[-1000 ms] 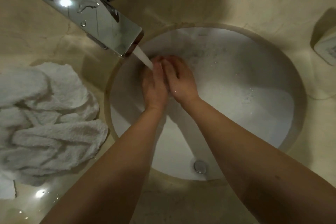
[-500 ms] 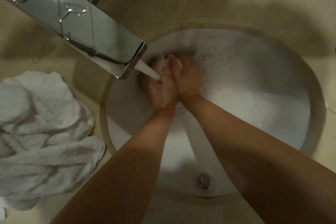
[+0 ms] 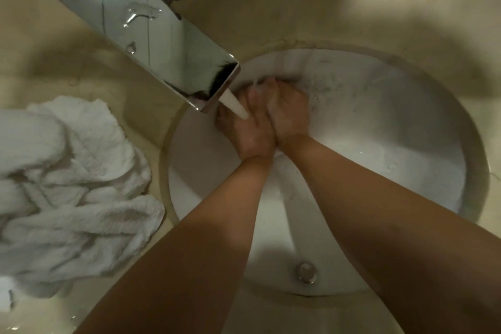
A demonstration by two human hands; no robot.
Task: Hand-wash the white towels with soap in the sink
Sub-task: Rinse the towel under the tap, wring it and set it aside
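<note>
Towels (image 3: pixel 73 192) heaped, axis unclear; left hand (image 3: pixel 250 133), right hand (image 3: pixel 288 114) pressed together, grip unclear.

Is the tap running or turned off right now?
Running. A white stream of water pours from the chrome faucet spout onto the left hand, which is pressed against the right hand over the sink.

Your white towels (image 3: pixel 73 192) lie in a crumpled, twisted heap on the beige counter, just left of the sink (image 3: pixel 406 144), their nearest fold almost at its rim. The sink is a round white basin sunk into the counter, wet, with specks of foam on its far wall and a metal drain (image 3: pixel 306 272) at its near side.
</note>
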